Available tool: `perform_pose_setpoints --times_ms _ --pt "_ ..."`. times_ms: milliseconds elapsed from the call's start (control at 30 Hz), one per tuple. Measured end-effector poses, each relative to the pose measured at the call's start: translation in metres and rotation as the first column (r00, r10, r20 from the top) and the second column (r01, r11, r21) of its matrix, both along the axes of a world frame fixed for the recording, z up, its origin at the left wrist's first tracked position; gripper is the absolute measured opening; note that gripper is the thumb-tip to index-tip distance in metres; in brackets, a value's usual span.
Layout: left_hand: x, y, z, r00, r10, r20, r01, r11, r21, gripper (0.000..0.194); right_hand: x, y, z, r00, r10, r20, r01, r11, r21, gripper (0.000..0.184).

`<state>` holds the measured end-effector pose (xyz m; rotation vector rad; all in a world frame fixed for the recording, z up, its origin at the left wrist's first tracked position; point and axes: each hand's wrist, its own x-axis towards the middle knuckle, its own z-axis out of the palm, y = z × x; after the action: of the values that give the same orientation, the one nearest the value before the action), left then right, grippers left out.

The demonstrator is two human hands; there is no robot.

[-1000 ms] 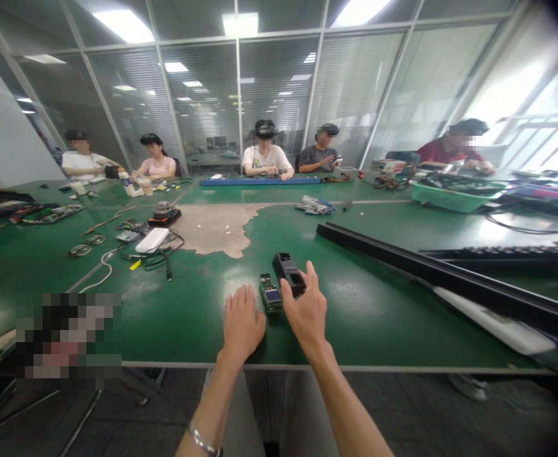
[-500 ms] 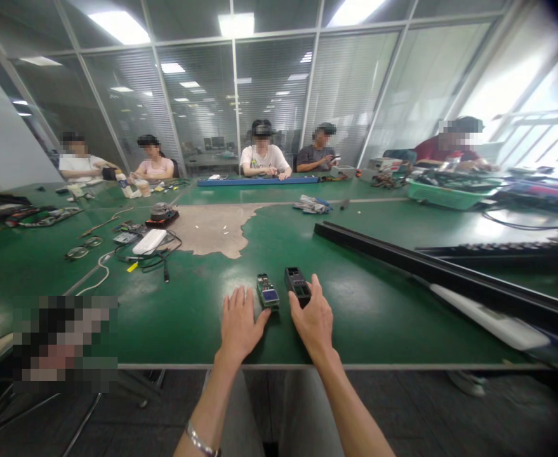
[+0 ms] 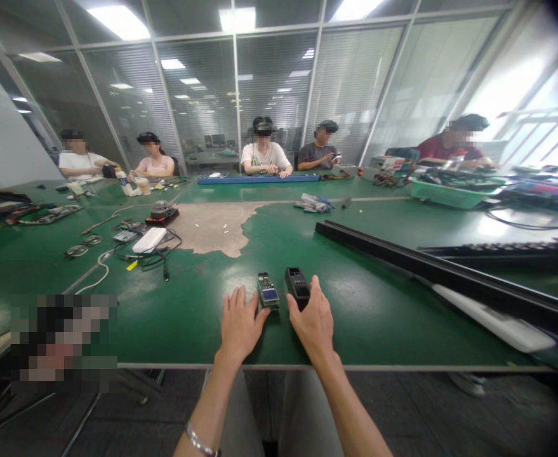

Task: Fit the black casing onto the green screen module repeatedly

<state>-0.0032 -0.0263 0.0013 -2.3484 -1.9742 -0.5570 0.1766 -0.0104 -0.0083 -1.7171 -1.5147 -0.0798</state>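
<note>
My left hand (image 3: 239, 327) lies palm down on the green table with its fingers spread. Its thumb is by the lower end of a small green circuit board (image 3: 268, 291) that carries a blue-grey display. Just to the right is a black plastic casing (image 3: 297, 284) with cut-out openings, lying lengthwise away from me. My right hand (image 3: 314, 317) straddles its near end, thumb on the left and stretched fingers on the right. That near end is partly hidden by the hand, and I cannot tell how firmly the fingers touch it.
Long black rails (image 3: 426, 263) and a white bar (image 3: 492, 317) lie at right. At left are a white box (image 3: 150, 241), cables and circuit parts. Gloves (image 3: 314, 203) lie farther back, with a green basket (image 3: 457, 193) beyond. Several people sit across the table.
Both hands stay nearly in place. The casing's lower window, where green showed before, now looks dark. The circuit board has hardly moved.
</note>
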Motion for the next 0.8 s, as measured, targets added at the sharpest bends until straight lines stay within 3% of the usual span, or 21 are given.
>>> perform_pose_setpoints --times_ms 300,433,567,667,800 --pt "0.000 -0.001 0.001 1.000 0.007 0.013 -0.007 1.000 0.000 0.050 -0.001 -0.005 0.007 0.999 -0.011 -0.041 0.009 0.998 -0.065 0.073" --pt "0.000 -0.001 -0.001 1.000 0.019 0.016 -0.019 1.000 0.001 0.049 -0.006 -0.009 0.027 0.987 -0.007 -0.161 0.004 1.000 -0.015 0.075" --pt "0.001 -0.003 -0.002 1.000 0.015 0.022 -0.015 1.000 0.008 0.051 -0.023 -0.016 0.050 0.970 0.080 -0.228 -0.073 0.997 0.036 0.076" --pt "0.000 -0.005 0.000 0.999 0.001 0.033 -0.002 1.000 0.008 0.057 -0.040 -0.020 0.059 0.970 0.125 -0.208 -0.128 0.992 0.001 0.077" --pt "-0.003 -0.004 0.000 0.998 -0.007 0.068 0.008 1.000 -0.013 0.061 -0.059 -0.020 0.058 0.986 0.118 -0.116 -0.124 0.991 -0.048 0.075"
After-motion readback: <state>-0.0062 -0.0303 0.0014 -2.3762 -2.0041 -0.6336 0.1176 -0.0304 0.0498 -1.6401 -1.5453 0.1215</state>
